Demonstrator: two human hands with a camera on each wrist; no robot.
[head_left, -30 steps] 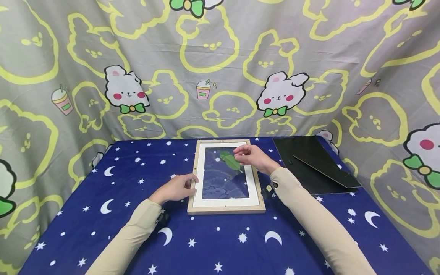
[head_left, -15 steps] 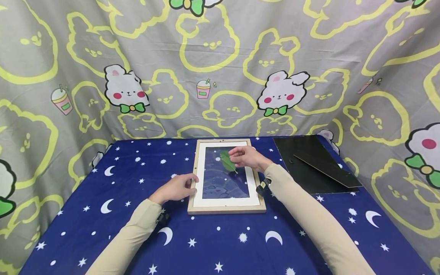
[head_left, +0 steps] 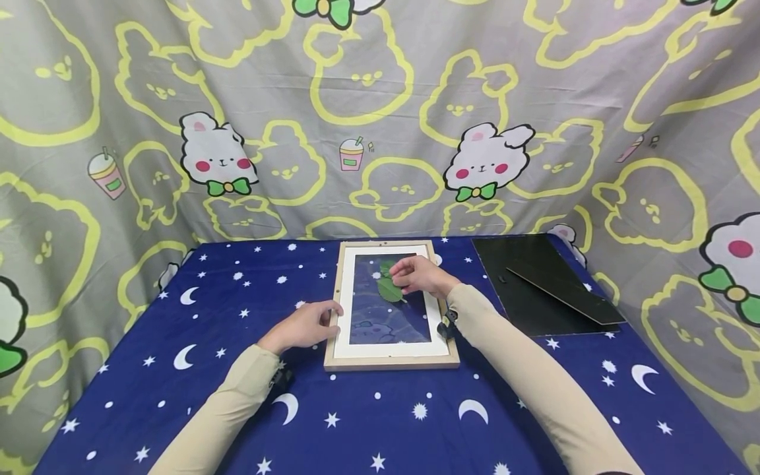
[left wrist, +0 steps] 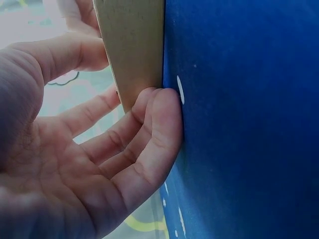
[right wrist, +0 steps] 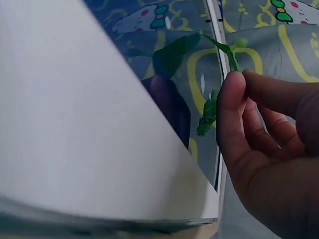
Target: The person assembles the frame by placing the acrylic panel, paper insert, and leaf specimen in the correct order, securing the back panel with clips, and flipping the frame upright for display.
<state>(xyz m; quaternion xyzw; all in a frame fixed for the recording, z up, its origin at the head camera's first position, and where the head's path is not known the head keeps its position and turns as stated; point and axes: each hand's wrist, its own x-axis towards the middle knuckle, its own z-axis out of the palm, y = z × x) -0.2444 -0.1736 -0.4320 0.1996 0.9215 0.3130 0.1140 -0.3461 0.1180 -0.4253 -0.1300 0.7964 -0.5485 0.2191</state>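
A light wooden picture frame [head_left: 392, 363] lies on the blue cloth, with a white mat [head_left: 341, 316] around a shiny clear sheet [head_left: 380, 320]. My left hand [head_left: 305, 323] holds the frame's left edge, thumb above and curled fingers against the side [left wrist: 137, 45]. Over the sheet, my right hand [head_left: 421, 275] pinches a green leaf [head_left: 388, 291] between thumb and index finger. In the right wrist view the pinched leaf [right wrist: 227, 50] has its tip right at the sheet, which mirrors it. More green leaf [right wrist: 207, 117] shows beyond the fingers, partly hidden by them.
At the back right lies a black board [head_left: 510, 257] with a narrow stand flap [head_left: 564, 297] raised on it. The cloth [head_left: 237, 277] has white moons and stars. A patterned grey curtain [head_left: 380, 204] encloses the back and sides.
My right hand has moved left over the sheet, bringing the leaf with it; the leaf has turned and sits lower. The left hand and frame have stayed put.
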